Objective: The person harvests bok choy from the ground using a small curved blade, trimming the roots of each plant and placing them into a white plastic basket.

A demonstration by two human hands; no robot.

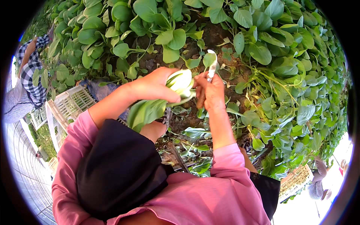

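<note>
My left hand [153, 85] is closed around a head of bok choy [148, 112]. Its pale stalk base points up and right, toward my right hand, while the green leaves hang down to the left below my palm. My right hand [213, 93] grips a small knife [212, 64], whose light, curved blade sticks up above the fist. The fingers of my right hand are close against the cut end of the bok choy; whether they touch it I cannot tell. Both hands are over a strip of bare soil [204, 35] between the plants.
Dense leafy plants [277, 41] grow ahead and to both sides. Loose leaves [197, 132] lie on the soil beneath my hands. A pale plastic crate [71, 103] stands at left, a yellowish crate [296, 182] at lower right. Other people [30, 78] are at the left and right edges.
</note>
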